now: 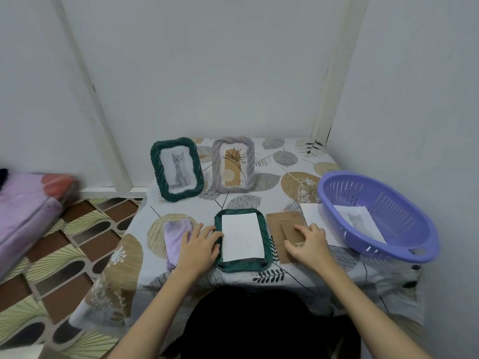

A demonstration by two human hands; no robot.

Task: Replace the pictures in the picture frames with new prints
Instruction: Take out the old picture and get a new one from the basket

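A dark green frame (267,257) lies face down in the middle of the table, with a white print (242,235) lying back-up inside it. My left hand (199,244) rests on the frame's left edge with its fingers spread. My right hand (308,242) lies on the brown cardboard backing (278,229) just right of the frame, fingers bent over it. Two frames stand at the back: a green one with a cat picture (177,168) and a grey one with a plant drawing (233,164).
A purple basket (383,218) at the right holds a cat print (359,221). A white sheet (311,213) lies beside it. A folded lilac cloth (176,234) sits left of my left hand. The table stands in a wall corner; a patterned floor is to the left.
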